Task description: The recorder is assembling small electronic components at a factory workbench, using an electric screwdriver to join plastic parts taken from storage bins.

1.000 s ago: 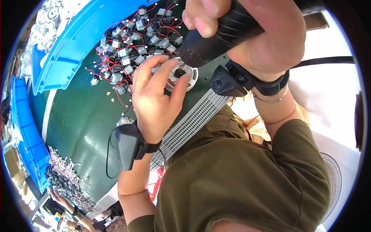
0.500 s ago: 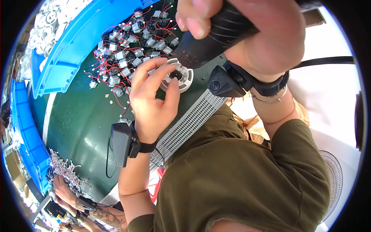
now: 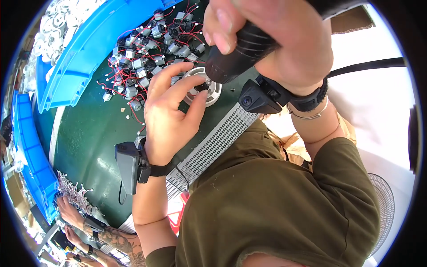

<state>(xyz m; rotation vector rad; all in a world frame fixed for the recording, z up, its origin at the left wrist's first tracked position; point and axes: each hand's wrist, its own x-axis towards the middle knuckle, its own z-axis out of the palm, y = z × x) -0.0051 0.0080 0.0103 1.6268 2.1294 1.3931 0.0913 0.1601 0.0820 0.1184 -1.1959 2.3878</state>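
A round white part [image 3: 214, 95] lies on the green table [image 3: 104, 138], under the left hand's fingertips and to the left of the right hand, with a small black piece [image 3: 201, 87] at its middle. The left hand [image 3: 170, 107] is partly curled, thumb and forefinger closed to a narrow gap on either side of the black piece, probably to keep it from shifting. The right hand [image 3: 291, 51] is wrapped firmly around a black power driver [image 3: 244, 51], tilted so its nose hangs over the white part's edge, seemingly to aim at it; whether the tip touches cannot be told. A loose screw [image 3: 232, 90] lies between the white part and the right wrist. Just beyond the left hand, apparently within easy reach, are heaped small motors [image 3: 144, 58] with red wires; farther left stands a blue bin [image 3: 84, 62].
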